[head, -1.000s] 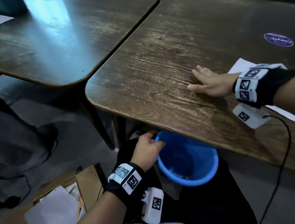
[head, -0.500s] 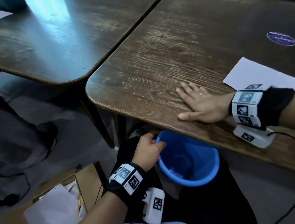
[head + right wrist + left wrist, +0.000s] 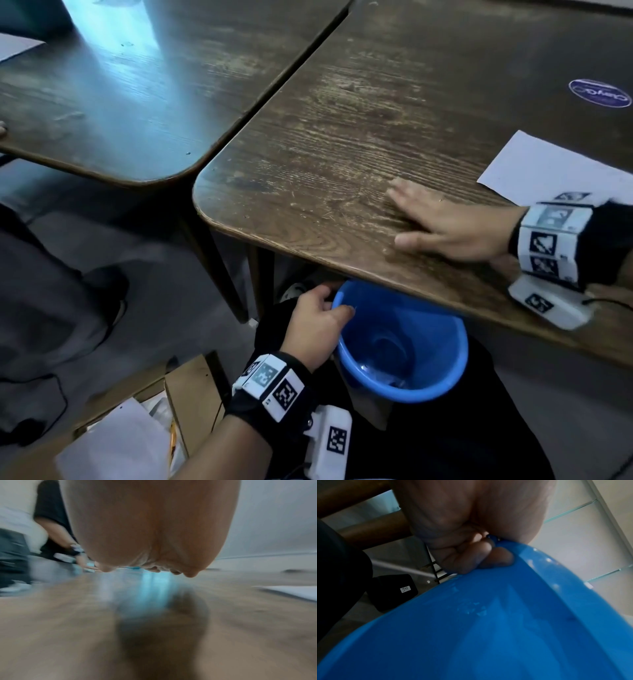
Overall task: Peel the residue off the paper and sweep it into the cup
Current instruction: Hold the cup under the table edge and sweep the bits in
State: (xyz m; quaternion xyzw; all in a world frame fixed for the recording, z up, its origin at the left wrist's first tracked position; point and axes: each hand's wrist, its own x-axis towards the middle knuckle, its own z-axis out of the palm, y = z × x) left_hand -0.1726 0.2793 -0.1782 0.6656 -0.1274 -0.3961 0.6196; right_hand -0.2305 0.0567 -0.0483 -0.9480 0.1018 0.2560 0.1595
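A blue plastic cup (image 3: 428,377) hangs just below the near edge of the wooden table (image 3: 342,144), partly tucked under it. My left hand (image 3: 317,325) grips its left rim, thumb inside and fingers outside; the left wrist view shows the fingers (image 3: 471,559) curled on the cup's (image 3: 488,628) rim. Pale scraps lie in the cup's bottom (image 3: 383,375). My right hand (image 3: 442,222) lies flat on the table with straight fingers, near the edge above the cup. The white paper (image 3: 548,171) lies behind that hand at the right. The right wrist view is blurred; residue on the table cannot be made out.
A second wooden table (image 3: 120,85) stands to the left, a narrow gap between the two. A round blue sticker (image 3: 599,93) sits at the far right. On the floor at lower left is an open cardboard box (image 3: 137,428) with papers. Another person's arm (image 3: 56,536) shows across the table.
My right hand has slid from beside the paper toward the near edge and leftward across the table, fingers flat. The left hand and the cup have stayed in place.
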